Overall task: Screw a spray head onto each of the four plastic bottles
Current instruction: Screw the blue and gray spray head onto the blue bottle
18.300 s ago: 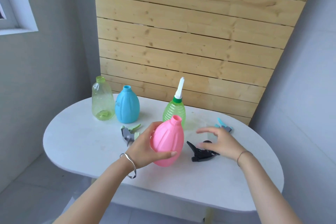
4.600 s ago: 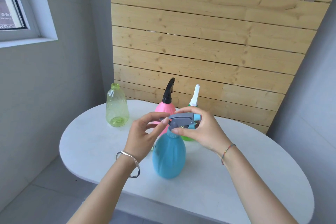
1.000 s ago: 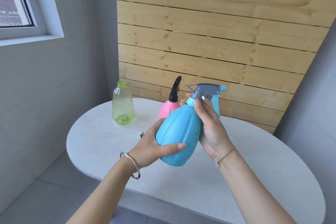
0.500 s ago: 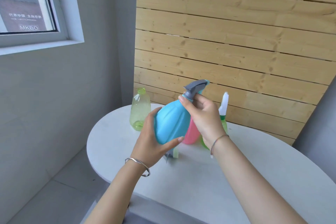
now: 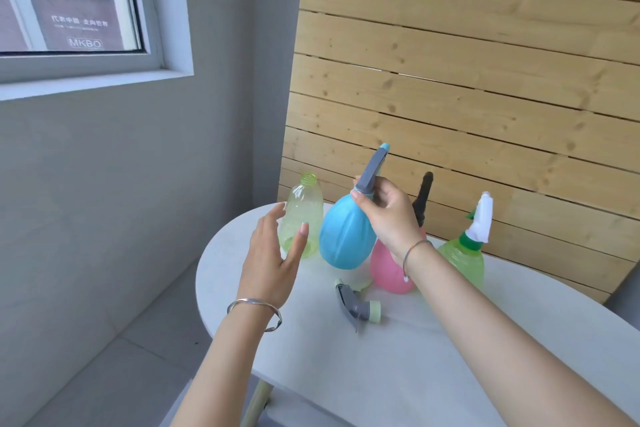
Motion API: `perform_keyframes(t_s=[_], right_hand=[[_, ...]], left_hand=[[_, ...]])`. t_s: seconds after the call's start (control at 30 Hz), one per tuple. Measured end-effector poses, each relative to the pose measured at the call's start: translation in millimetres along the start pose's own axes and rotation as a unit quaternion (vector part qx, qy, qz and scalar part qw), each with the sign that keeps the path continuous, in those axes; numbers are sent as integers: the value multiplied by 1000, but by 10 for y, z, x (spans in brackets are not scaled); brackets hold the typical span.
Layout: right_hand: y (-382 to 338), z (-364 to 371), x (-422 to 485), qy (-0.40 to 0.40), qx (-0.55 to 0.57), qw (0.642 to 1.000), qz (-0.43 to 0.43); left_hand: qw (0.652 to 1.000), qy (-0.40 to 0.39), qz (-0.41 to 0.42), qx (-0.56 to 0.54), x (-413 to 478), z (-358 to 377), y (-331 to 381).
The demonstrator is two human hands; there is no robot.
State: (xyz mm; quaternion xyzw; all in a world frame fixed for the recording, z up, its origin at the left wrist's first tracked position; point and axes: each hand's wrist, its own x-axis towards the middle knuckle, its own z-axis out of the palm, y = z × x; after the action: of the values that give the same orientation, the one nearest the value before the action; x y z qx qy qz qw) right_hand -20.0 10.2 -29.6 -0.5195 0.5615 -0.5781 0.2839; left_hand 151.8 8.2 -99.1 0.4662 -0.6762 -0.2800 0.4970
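Note:
My right hand (image 5: 388, 215) grips the neck of the blue bottle (image 5: 344, 239), which carries a grey and blue spray head (image 5: 372, 170) and tilts just above the white table (image 5: 415, 357). My left hand (image 5: 273, 260) is off it, fingers spread, in front of the clear green bottle (image 5: 301, 215), whose threaded neck is bare. A loose grey spray head with a pale green collar (image 5: 358, 305) lies on the table. Behind my right wrist stand the pink bottle (image 5: 388, 270) with a black head (image 5: 423, 198) and a green bottle (image 5: 462, 260) with a white and green head (image 5: 481, 218).
A wooden slat wall (image 5: 467, 80) backs the table. A grey wall with a window (image 5: 69, 3) is to the left. The table's rounded left edge ends close to the clear green bottle, with floor below.
My left hand has let go of the blue bottle and opened toward the clear green bottle. My right hand has carried the blue bottle left and down. The view has swung left.

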Motion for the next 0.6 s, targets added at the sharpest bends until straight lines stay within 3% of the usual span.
perform_keyframes(t_s=[0.6], right_hand=[[338,110,199,21,-68,996,55]], left_hand=[[1000,20,-12,-15,71,56,-52]])
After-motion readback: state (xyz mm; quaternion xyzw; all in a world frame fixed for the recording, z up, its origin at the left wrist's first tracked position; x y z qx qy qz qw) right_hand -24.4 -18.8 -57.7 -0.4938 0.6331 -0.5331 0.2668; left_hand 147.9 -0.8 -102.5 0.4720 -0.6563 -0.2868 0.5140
